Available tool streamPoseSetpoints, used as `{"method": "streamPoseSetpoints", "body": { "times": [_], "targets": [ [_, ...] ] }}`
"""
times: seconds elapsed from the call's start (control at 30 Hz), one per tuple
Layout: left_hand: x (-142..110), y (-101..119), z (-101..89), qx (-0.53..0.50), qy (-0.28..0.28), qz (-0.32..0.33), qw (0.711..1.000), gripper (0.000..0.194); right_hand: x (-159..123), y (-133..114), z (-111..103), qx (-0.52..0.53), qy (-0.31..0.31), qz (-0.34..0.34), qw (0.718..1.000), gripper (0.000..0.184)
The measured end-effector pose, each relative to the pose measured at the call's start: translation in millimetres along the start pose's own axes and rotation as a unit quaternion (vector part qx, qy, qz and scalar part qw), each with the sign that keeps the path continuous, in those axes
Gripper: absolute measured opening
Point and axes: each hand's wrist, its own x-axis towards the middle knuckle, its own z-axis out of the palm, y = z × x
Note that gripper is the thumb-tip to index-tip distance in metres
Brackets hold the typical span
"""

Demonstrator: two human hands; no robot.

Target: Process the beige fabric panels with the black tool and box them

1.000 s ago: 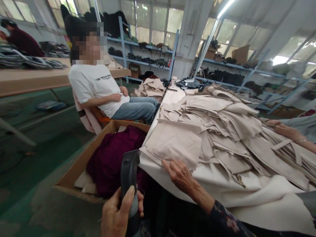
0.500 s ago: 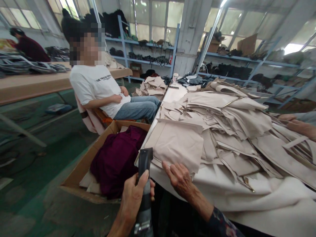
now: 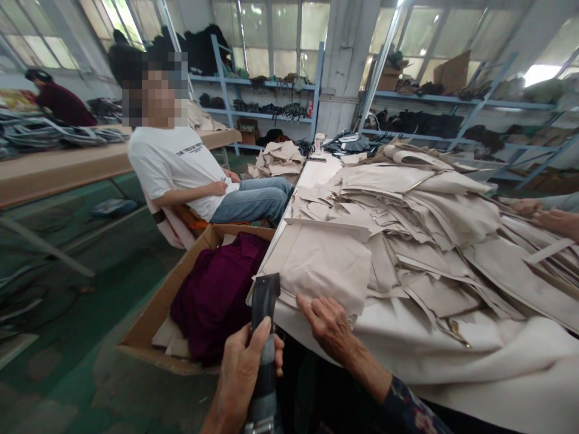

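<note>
My left hand (image 3: 246, 367) is wrapped round a black tubular hand tool (image 3: 265, 301), thumb along its side. The tool has a bent tip, and a metal clamp shows near the bottom of the view. Its tip stands beside the left front corner of a beige fabric panel (image 3: 323, 256) lying flat on the table. At the panel's front edge, my right hand (image 3: 328, 325) holds it with bent fingers; its thumb is hidden. Behind and to the right lies a large heap of beige pieces (image 3: 407, 211), some with metal zipper pulls.
An open cardboard box (image 3: 149, 322) with dark purple cloth (image 3: 217, 295) stands left of the white-covered table (image 3: 407, 349). A person (image 3: 181, 163) sits behind it. Another person's hands (image 3: 543, 214) are at the heap's right side. Loaded blue shelves (image 3: 271, 78) line the back wall.
The view has shifted slightly. Both hands keep their hold, and the tool and beige panel stay nearly in place. The seated person's hands have moved slightly.
</note>
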Motion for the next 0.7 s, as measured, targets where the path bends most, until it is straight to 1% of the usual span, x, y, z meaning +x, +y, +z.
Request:
{"method": "streamPoseSetpoints", "body": {
  "times": [0.13, 0.23, 0.37, 0.43, 0.5, 0.53, 0.57, 0.63, 0.67, 0.7],
  "targets": [
    [13, -4, 4.8, 0.003, -0.013, 0.000, 1.000, 0.041, 0, 0, -1, -0.006, -0.002, -0.007, 1.000, 0.042],
    [21, -1, 6.3, -0.003, -0.010, 0.003, 1.000, 0.040, 2, 1, -2, -0.006, 0.001, -0.001, 1.000, 0.042],
    [28, 10, 7.2, -0.009, 0.030, 0.020, 0.999, 0.040, 1, -2, -2, 0.000, 0.000, 0.003, 1.000, 0.039],
    [30, 18, 6.1, -0.019, 0.053, 0.037, 0.998, 0.041, -1, -5, -6, 0.006, -0.013, 0.009, 1.000, 0.042],
    [30, 24, 4.1, -0.023, 0.059, 0.057, 0.996, 0.042, 0, -9, -15, 0.011, -0.031, 0.027, 0.999, 0.046],
    [30, 26, 3.1, -0.021, 0.053, 0.066, 0.996, 0.042, 2, -9, -22, 0.020, -0.047, 0.033, 0.998, 0.043],
    [30, 27, 2.4, -0.019, 0.048, 0.072, 0.996, 0.042, 8, -7, -31, 0.032, -0.065, 0.037, 0.997, 0.036],
    [30, 27, 2.0, -0.013, 0.030, 0.074, 0.997, 0.044, 26, 3, -51, 0.070, -0.108, 0.043, 0.991, 0.016],
    [30, 27, 2.3, -0.012, 0.025, 0.072, 0.997, 0.045, 38, 13, -60, 0.075, -0.107, 0.057, 0.990, 0.015],
    [30, 26, 3.0, -0.013, 0.021, 0.068, 0.997, 0.046, 52, 25, -67, 0.063, -0.085, 0.089, 0.990, 0.017]
  ]
}}
